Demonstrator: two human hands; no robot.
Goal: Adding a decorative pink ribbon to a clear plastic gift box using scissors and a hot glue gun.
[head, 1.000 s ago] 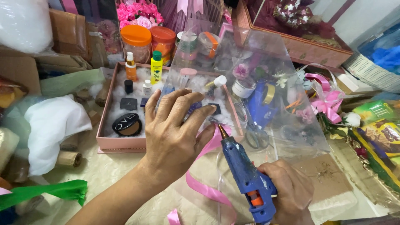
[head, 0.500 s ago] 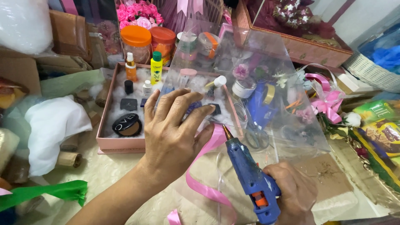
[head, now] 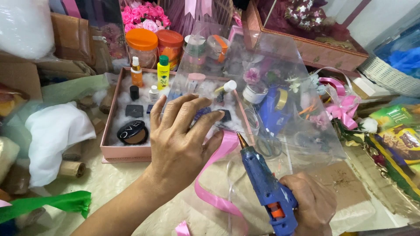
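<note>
Cluttered tabletop (head: 109, 183); left hand (head: 183, 140), fingers spread, stayed pressing clear wrap (head: 302, 109) while right hand (head: 313, 205), gripping blue glue gun (head: 264, 188), edged its nozzle toward pink ribbon (head: 218, 175).

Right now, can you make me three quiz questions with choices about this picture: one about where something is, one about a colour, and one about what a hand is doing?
1. Where is the yellow bottle with the green cap?
A. in the pink box
B. in the right hand
C. on the green paper

2. What colour is the glue gun?
A. red
B. blue
C. white

3. What is the left hand doing?
A. holding scissors
B. making a fist in the air
C. lying flat with spread fingers on the clear plastic sheet

Answers:
1. A, the bottle stands upright inside the box among other small bottles.
2. B, its body is blue, with an orange trigger, held in the right hand.
3. C, the fingers are spread and pressed on the sheet beside the pink ribbon.
</note>
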